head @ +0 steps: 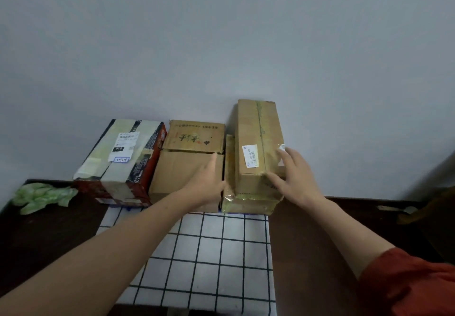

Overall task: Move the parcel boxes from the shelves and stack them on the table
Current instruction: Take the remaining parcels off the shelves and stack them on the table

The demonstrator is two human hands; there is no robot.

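Observation:
Several parcel boxes stand in a row against the wall at the back of the table [307,236]. A long brown box [256,133] with a white label lies on top of a flatter taped box [248,202] at the right. My right hand [293,175] rests with spread fingers on the long box's near right corner. My left hand [209,180] lies flat against the left side of that stack, over the plain brown box [177,175] in the middle. A red and black box [123,160] with white tape stands at the left.
A white cloth with a black grid [211,254] covers the table's middle in front of the boxes. A crumpled green bag [41,196] lies at the far left corner. A brown object [428,207] sits at the right edge. The grey wall rises behind.

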